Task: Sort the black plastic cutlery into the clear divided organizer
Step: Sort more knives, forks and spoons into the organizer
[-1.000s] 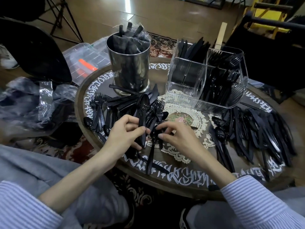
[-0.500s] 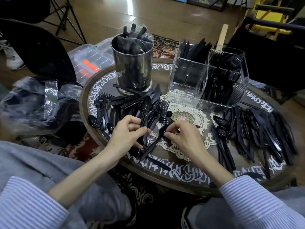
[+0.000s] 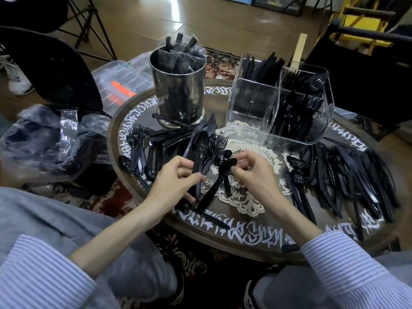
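Note:
My left hand grips a stacked bunch of black spoons, bowls pointing away from me. My right hand pinches the bowl end of a single black spoon, whose handle slants down toward the table's near edge. The clear divided organizer stands at the back right of the round table, with knives in a rear compartment and forks and spoons in the right ones; its front left compartment looks empty. Loose black cutlery lies in a heap beyond my left hand, and another heap spreads on the right.
A steel canister holding wrapped black cutlery stands at the back left of the round table. A white lace doily lies at the centre. Left of the table are crumpled plastic bags, a clear lidded box and a black chair.
My right hand lifted one spoon by its bowl out of the pile and tilted it, handle toward me. My left hand kept holding the spoon bunch.

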